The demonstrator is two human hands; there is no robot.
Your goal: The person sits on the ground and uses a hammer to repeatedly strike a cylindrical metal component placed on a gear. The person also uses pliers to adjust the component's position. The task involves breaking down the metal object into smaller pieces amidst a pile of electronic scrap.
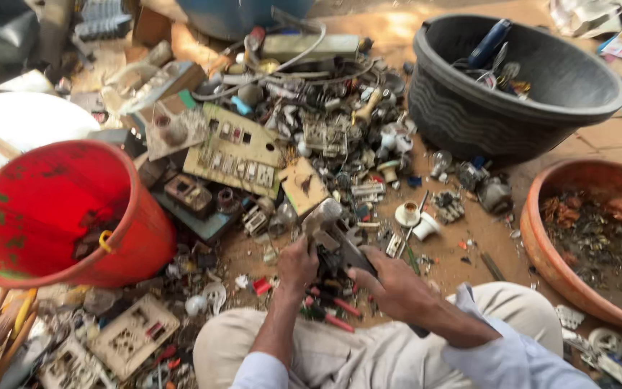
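Both hands over the lap: left hand (298, 263) clenched on a small part, right hand (390, 284) gripping a hammer (336, 234). Scrap pile (311, 137) large, unsorted; black tub (426, 86) nearly empty.

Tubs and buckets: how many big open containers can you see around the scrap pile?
3, maybe more out of frame. A red bucket lies tipped at left, a black tub stands upper right, and an orange basin sits at the right edge, partly cut off. A blue vessel's base at top is unclear.
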